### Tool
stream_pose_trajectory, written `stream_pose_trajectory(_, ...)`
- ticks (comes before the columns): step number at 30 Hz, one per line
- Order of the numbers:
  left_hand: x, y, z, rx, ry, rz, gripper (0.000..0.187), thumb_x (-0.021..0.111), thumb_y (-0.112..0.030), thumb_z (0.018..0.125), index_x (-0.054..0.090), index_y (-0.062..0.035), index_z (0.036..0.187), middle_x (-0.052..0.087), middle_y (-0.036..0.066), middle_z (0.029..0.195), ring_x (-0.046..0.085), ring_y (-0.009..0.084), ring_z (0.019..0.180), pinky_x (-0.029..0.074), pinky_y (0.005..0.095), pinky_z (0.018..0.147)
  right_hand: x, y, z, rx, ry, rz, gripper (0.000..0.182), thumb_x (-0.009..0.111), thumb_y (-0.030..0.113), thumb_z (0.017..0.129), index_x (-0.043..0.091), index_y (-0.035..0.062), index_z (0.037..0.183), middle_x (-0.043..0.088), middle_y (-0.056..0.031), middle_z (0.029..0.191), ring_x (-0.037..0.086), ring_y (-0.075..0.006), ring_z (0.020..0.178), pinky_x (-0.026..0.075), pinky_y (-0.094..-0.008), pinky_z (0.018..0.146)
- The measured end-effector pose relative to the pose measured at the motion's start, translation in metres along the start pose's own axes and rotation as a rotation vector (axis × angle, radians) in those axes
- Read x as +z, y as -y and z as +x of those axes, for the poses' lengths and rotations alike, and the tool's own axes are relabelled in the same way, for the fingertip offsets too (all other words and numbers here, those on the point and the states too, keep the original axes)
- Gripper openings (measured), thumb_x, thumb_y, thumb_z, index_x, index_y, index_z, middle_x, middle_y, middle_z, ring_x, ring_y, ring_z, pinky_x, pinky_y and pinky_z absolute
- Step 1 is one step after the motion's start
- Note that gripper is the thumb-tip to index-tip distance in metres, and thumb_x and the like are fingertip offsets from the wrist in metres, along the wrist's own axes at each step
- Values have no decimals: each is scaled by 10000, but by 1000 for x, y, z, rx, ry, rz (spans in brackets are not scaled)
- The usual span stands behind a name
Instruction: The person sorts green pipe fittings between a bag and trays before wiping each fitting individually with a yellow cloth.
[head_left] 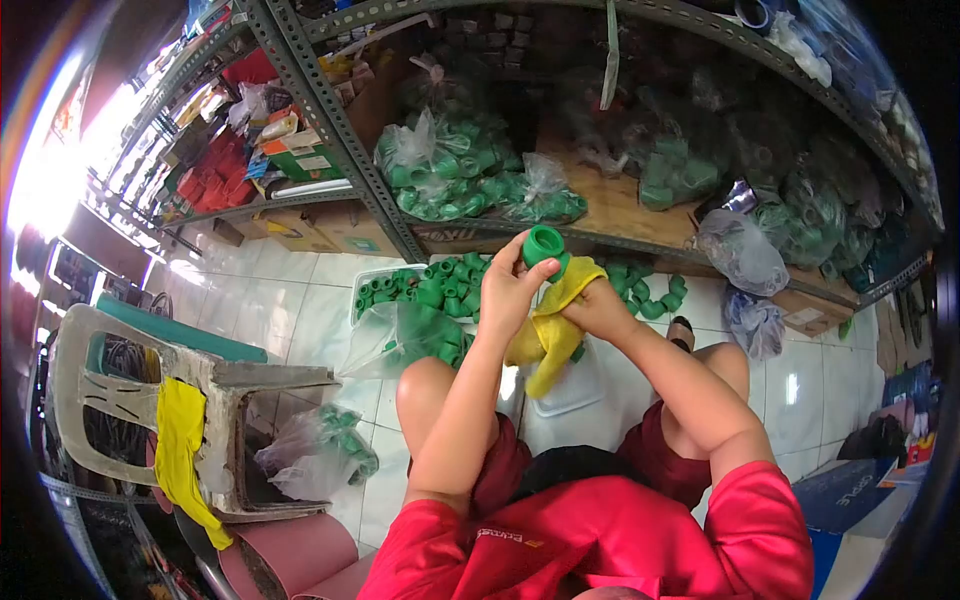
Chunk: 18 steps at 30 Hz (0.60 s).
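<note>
In my left hand is a green plastic pipe fitting, its round opening tilted up, with my thumb and fingers closed around it. My right hand grips a yellow cloth, which touches the lower side of the fitting and hangs down below. Behind my left hand, a white tray holds many small green fittings. More green fittings lie on the floor beyond my right hand. Under the cloth, a pale plastic container sits between my legs.
A metal shelf bears clear bags of green fittings. An opened plastic bag with fittings lies by my left knee, another bag farther left. A worn plastic chair with a yellow cloth stands at left. Blue boxes are at right.
</note>
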<state>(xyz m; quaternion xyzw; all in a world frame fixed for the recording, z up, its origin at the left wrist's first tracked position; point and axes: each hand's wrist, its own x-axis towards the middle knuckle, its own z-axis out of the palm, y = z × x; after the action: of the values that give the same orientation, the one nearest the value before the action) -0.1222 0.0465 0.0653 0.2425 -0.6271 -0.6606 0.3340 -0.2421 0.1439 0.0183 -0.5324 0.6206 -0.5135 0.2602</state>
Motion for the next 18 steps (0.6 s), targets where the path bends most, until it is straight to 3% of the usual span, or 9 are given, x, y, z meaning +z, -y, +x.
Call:
stream_pose_trajectory(1,-2,-1,-1,-10,-24,209,481,670,-101,766,480,5,1194,585,-2,931,525,52,782,437,204,723,-2,-1,0,1,3,0,330,632,195,731,585,45,1021,605,-98,998,579,-238,935,442,-322,808)
stream_pose_trajectory(4,-13,7,4,-23,58,167,539,678,-91,747,459,-5,1232,586,-5,959,522,57,807,431,213,756,-5,5,0,-8,136,-447,306,611,209,755,583,40,1009,615,-78,965,587,-217,913,448,-329,796)
stream_pose_trajectory(6,-15,16,10,-63,117,216,545,667,-74,753,446,-14,1248,582,1,996,526,66,851,425,218,786,-7,15,-5,285,209,94,256,585,223,803,583,43,985,619,-65,932,605,-206,857,471,-339,750)
stream_pose_trajectory(7,-14,19,12,-44,190,77,552,646,-59,766,420,-20,1269,565,10,1044,515,74,910,409,222,823,-10,18,-6,285,208,95,256,585,223,803,583,43,985,619,-65,932,605,-206,857,471,-339,750)
stream_pose_trajectory(9,-9,19,12,-22,267,-60,560,626,-44,780,395,-26,1289,549,19,1092,503,83,969,393,226,861,-19,22,-7,602,223,1147,261,584,245,829,565,52,1005,612,-58,921,611,-181,800,488,-319,701)
stream_pose_trajectory(10,-5,16,11,-20,294,-123,573,609,-30,787,369,-32,1306,527,26,1132,486,89,1010,377,231,885,-21,27,-8,599,199,1197,285,584,266,841,546,51,1024,606,-49,903,605,-141,754,494,-291,667)
stream_pose_trajectory(15,-9,16,5,-172,374,114,418,520,-178,887,399,-34,1260,514,28,1138,466,109,1042,371,269,900,-18,30,0,387,108,797,277,558,242,860,554,37,1045,602,-19,896,584,-129,791,466,-270,704)
stream_pose_trajectory(16,-9,17,2,-149,406,174,441,425,-343,925,394,-44,1247,508,47,1144,473,126,1034,386,287,869,-18,36,1,207,49,556,267,547,239,864,566,31,1030,607,-22,888,581,-137,794,461,-275,710)
stream_pose_trajectory(18,-7,15,4,-221,368,-28,480,391,-395,923,376,-53,1260,504,51,1149,484,136,1009,390,292,854,-21,36,-1,37,-21,318,261,537,236,869,577,25,1016,613,-25,879,578,-144,797,455,-280,716)
